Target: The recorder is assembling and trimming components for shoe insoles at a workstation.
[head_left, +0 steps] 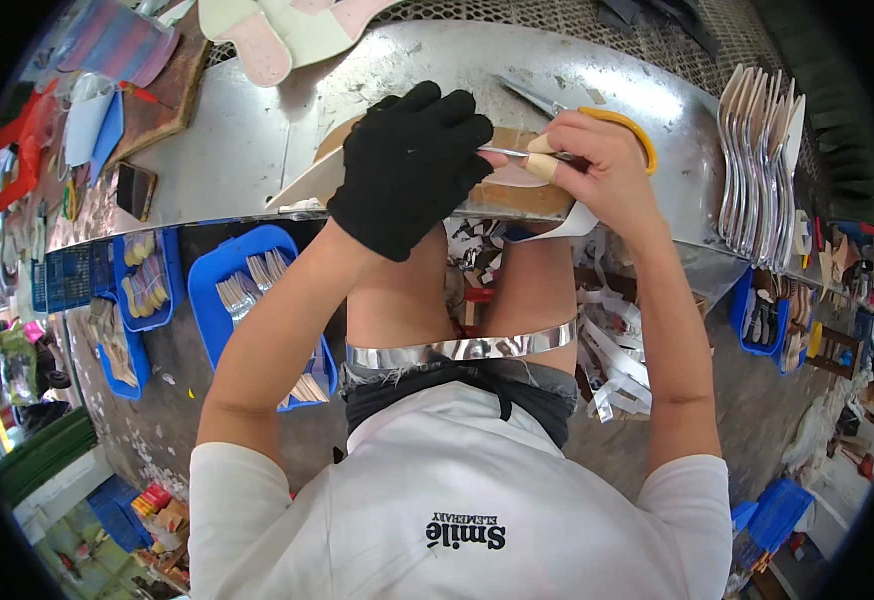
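My left hand (412,165), in a black knit glove, is closed with its knuckles up, over a pale sole-shaped piece (309,186) at the table's front edge. A bare fingertip shows by the glove's right side. My right hand (597,165), with beige wraps on its fingers, pinches a slim metal tool with a dark handle (574,161). The tool's tip reaches toward the gloved hand, above a tan rounded board (522,203). A white strip (569,224) hangs beneath my right hand. Scissors with yellow handles (625,122) lie just behind it.
Shiny curved sole pieces (754,165) stand stacked at the table's right end. Pale shoe-shaped pieces (282,35) lie at the back left, a phone (136,191) at the left. Blue baskets (205,270) stand below. A silver strip (462,348) crosses my lap; white scraps (612,350) lie beside my leg.
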### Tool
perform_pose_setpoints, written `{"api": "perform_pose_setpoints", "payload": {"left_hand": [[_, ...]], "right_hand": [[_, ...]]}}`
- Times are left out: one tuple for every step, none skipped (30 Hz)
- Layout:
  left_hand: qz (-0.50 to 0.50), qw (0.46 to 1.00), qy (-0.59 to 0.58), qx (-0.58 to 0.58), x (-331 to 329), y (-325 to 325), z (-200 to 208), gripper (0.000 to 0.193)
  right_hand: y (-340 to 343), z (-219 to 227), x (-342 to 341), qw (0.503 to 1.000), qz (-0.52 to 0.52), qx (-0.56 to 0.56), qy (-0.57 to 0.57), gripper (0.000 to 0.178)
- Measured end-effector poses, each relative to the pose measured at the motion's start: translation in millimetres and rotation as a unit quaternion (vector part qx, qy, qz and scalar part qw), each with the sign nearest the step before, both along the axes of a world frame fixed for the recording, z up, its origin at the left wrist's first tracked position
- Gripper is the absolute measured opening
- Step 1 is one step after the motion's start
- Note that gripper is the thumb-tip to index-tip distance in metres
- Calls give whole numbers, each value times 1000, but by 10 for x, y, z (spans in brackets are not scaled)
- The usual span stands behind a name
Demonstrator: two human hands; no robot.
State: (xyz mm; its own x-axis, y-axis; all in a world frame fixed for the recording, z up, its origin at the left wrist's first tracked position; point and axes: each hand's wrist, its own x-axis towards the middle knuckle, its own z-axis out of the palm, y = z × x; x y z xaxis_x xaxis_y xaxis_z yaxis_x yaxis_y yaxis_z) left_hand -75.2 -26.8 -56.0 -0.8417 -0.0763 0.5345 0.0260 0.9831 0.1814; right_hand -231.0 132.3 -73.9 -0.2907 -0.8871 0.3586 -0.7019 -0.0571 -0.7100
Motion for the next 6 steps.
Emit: {"api": "perform_pose_setpoints", "payload": {"left_hand": [[3, 1000, 3, -5, 19, -25, 33, 20], [-34, 999, -9, 38, 50, -56, 77, 22], [-71, 994, -19, 78, 65, -124, 118, 24], [-83, 980, 3, 179, 158, -262, 161, 41], [-61, 954, 0, 293, 263, -433, 257, 49], [-43, 913, -7, 406, 358, -590, 444, 59]], "right_hand": [[12, 11, 7, 999, -4, 18, 33, 11], [19, 47, 25, 997, -8, 35, 65, 12], [33, 117, 81, 997, -9, 24, 79, 10], [62, 197, 134, 996, -5, 18, 81, 10], [83, 313, 174, 998, -17, 8, 62, 11], [130, 418, 213, 999, -33, 1, 39, 12]]}}
